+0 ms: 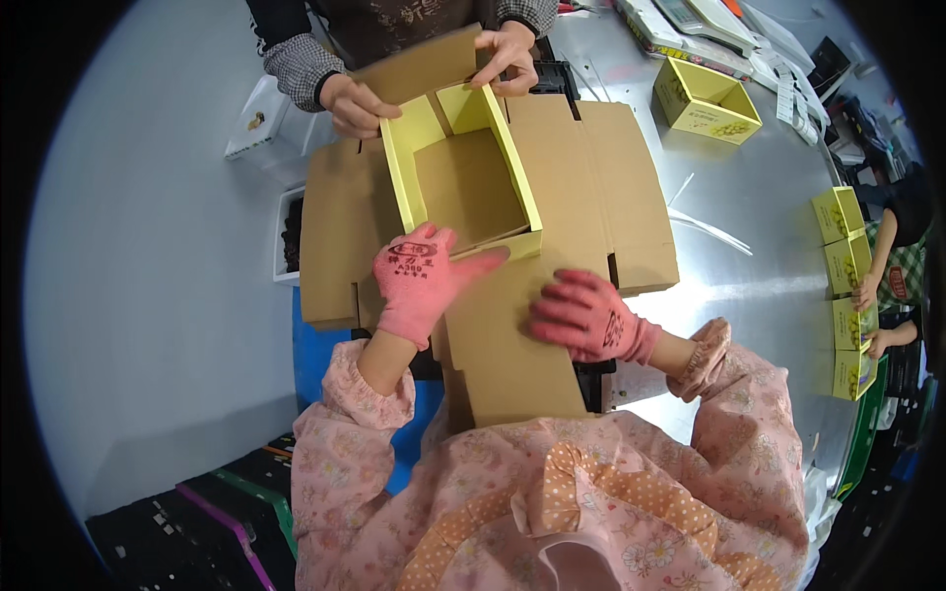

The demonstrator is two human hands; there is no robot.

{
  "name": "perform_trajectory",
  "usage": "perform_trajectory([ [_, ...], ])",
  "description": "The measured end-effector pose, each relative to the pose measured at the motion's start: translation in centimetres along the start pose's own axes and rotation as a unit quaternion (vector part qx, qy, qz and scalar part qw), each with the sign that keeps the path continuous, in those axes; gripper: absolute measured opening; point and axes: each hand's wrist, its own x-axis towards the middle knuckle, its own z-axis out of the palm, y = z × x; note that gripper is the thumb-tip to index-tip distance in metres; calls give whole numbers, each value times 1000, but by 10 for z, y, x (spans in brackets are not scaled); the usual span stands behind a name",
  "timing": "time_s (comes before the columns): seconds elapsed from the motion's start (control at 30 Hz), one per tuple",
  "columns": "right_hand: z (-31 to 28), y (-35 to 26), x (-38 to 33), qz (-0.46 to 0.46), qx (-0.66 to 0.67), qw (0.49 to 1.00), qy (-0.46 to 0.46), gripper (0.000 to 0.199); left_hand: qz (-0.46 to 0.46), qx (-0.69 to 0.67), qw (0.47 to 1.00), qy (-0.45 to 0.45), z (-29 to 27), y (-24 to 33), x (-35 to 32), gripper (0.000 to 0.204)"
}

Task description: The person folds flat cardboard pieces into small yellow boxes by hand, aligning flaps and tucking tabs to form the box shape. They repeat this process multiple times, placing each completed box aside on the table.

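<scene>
Both gloved hands flat and open, left (pixel 419 281) at the yellow tray's (pixel 471 182) six o'clock rim, right (pixel 581 317) pinning the cardboard (pixel 552 197) at four o'clock, steadying it for folding.

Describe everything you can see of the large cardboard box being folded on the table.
The cardboard box is brown outside and yellow inside, lying mostly flat on the metal table. Its middle walls stand up, forming an open tray. The left hand in a pink glove presses the near yellow wall; the right hand rests flat on the near flap. A co-worker's hands hold the far flap.
</scene>
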Motion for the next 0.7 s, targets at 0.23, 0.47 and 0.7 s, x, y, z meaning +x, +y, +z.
perform_trajectory([
  [0.23, 29, 53, 90, 189, 305, 878, 317, 53, 43, -595, 793, -125, 2, -63, 3, 39],
  [0.47, 31, 27, 101, 297, 285, 816, 406, 45, -25, -396, 899, 187, 27, -9, -12, 65],
  [0.7, -38, 52, 99, 162, -16, 987, -5, 77, 57, -4, 971, 233, 18, -5, -14, 56],
])
